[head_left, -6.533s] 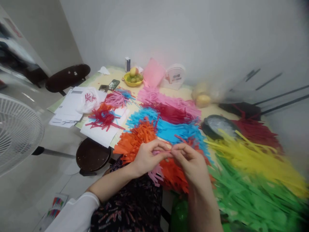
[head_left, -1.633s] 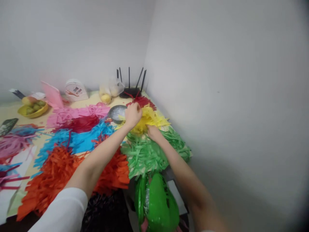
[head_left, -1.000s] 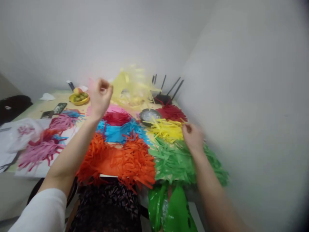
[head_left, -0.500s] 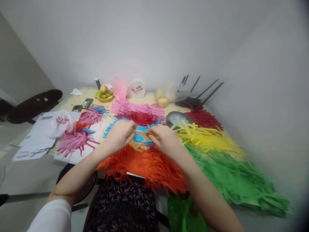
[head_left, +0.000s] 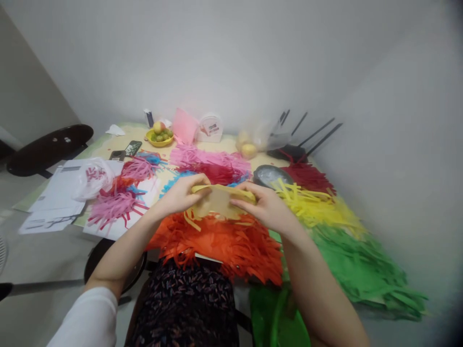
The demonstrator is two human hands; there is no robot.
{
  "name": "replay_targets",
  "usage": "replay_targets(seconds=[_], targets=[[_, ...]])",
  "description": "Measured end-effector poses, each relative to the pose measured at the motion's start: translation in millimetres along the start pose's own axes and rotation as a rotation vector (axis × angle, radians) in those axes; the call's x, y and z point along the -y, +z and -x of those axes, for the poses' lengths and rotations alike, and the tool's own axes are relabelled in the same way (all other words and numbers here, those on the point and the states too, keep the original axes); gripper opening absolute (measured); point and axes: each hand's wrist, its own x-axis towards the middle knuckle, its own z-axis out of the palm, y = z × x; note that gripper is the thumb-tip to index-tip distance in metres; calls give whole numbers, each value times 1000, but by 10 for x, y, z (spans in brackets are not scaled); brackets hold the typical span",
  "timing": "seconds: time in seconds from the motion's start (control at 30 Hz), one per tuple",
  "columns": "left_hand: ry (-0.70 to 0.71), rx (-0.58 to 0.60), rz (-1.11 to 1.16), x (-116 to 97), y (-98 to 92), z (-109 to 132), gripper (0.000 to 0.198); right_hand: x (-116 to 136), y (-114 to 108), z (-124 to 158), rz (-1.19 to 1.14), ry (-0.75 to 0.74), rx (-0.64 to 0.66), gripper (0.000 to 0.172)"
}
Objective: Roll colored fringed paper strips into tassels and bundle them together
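A pale yellow sheet of fringed paper (head_left: 219, 198) is stretched between my two hands above the table. My left hand (head_left: 186, 193) pinches its left end, and my right hand (head_left: 257, 201) grips the right end with the thumb underneath. Cut strips hang from its lower side. Right below lies a heap of orange fringed paper (head_left: 217, 241) at the table's near edge. Behind my hands are red fringe (head_left: 217, 174) and pink fringe (head_left: 213, 156), with blue fringe (head_left: 177, 182) partly covered by my left hand.
Yellow fringe (head_left: 318, 207) and green fringe (head_left: 361, 265) spread to the right, near a metal bowl (head_left: 272, 176). At left are pink tassels (head_left: 112, 207), printed papers (head_left: 54, 197) and a plastic bag (head_left: 94, 178). A fruit bowl (head_left: 159, 140) stands behind; a green basin (head_left: 278, 320) is below.
My hands have moved apart, and the yellow paper between them has opened from a narrow strip into a wider sheet. The view has shifted slightly.
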Motion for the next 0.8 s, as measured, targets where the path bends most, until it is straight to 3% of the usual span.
replay_targets(seconds=[0.07, 0.17, 0.3, 0.47, 0.53, 0.6, 0.63, 0.7, 0.73, 0.8], targets=[[6, -19, 8, -8, -51, 6, 11, -27, 8, 2, -29, 22, -22, 16], [2, -44, 58, 0, -139, 28, 26, -54, 13, 14, -63, 26, -149, 12], [-25, -60, 171, 76, -185, 68, 40, -64, 25, 48, -227, 12, -198, 19], [-7, -40, 357, 96, -202, 123, 25, -78, 51, 124, -464, -56, -204, 16], [43, 35, 331, 39, -289, 154, 19, -77, 44, 144, -493, -62, -211, 16], [69, 187, 287, -28, -413, 178, 16, -61, 21, 146, -475, -66, -205, 19], [63, 271, 292, -56, -470, 180, 21, -47, 6, 139, -462, -72, -194, 20], [21, 401, 371, -89, -536, 158, 52, -4, -24, 112, -439, -91, -154, 24], [-10, 429, 415, -94, -535, 133, 63, 22, -37, 95, -431, -104, -134, 26], [-65, 439, 439, -90, -469, 65, 66, 76, -58, 59, -417, -128, -104, 32]])
